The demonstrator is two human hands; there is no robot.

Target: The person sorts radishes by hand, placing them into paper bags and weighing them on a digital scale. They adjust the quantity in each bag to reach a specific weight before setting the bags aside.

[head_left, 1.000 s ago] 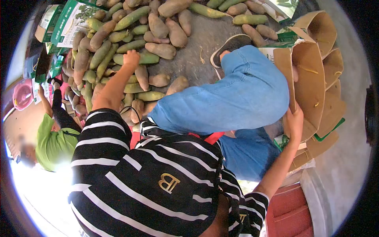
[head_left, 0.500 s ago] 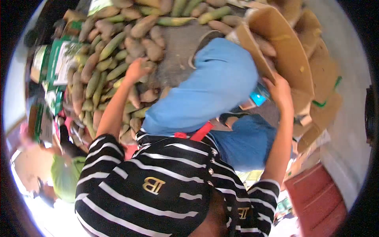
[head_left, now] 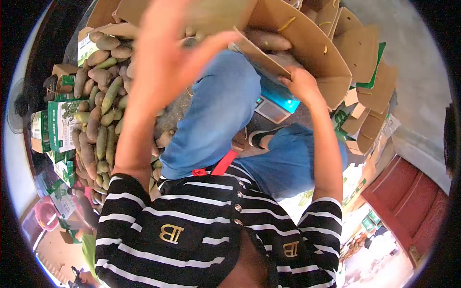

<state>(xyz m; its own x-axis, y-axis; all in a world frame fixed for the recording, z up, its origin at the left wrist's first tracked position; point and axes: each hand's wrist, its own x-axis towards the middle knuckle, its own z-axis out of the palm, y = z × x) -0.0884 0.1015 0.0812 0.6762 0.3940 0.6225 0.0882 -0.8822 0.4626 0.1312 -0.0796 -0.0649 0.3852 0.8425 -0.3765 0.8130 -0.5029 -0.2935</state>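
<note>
My left hand (head_left: 165, 53) is raised at the top, smeared by motion, its fingers cut off by the frame. Its thumb lies along a blurred greenish-brown, long vegetable (head_left: 218, 14) that it appears to hold. My right hand (head_left: 302, 85) is closed on the near wall of an open cardboard box (head_left: 312, 45). Inside that box lies a brown, cucumber-like vegetable (head_left: 269, 40). Under the box is a scale (head_left: 273, 110) with a lit blue display. To the left spreads a pile of long brown and green cucumber-like vegetables (head_left: 102, 139).
More open cardboard boxes (head_left: 357, 43) crowd behind and right of the held one. Green-and-white printed cartons (head_left: 62, 126) stand left of the pile. My bent knee (head_left: 235, 79) is between pile and box. A red door panel (head_left: 403, 197) is at lower right.
My left hand has come up from the pile toward the box, with a blurred vegetable at it. My right hand stays on the box wall. The view has shifted.
</note>
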